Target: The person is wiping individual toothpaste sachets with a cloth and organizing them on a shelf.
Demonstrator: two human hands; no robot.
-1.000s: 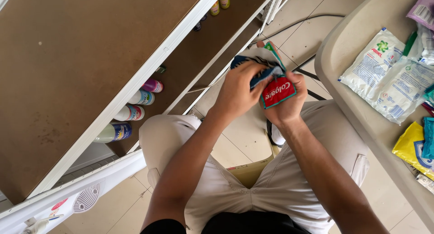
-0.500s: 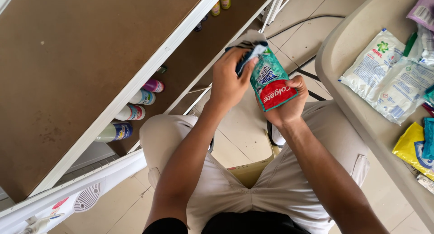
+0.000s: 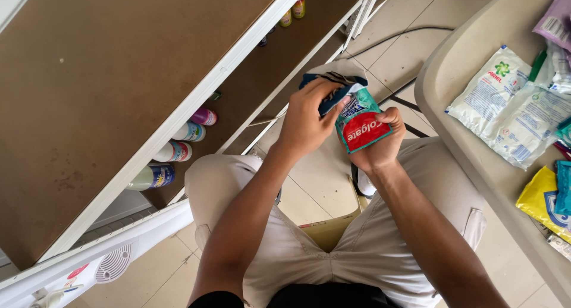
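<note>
Green-and-red sachets [image 3: 361, 125] sit above the lap, clasped by the right hand [image 3: 380, 147] while the left hand [image 3: 306, 121] pinches their top — better to peel slowly, one at a time.

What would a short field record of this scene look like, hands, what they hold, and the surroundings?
left hand: grips the top of the packet stack, beside a dark blue packet
right hand: holds the stack from below, thumb on a green and red sachet
table: beige, at right, with white detergent sachets and a yellow packet
shelf: brown, at left, bottles below
posture: seated, beige shorts
</note>
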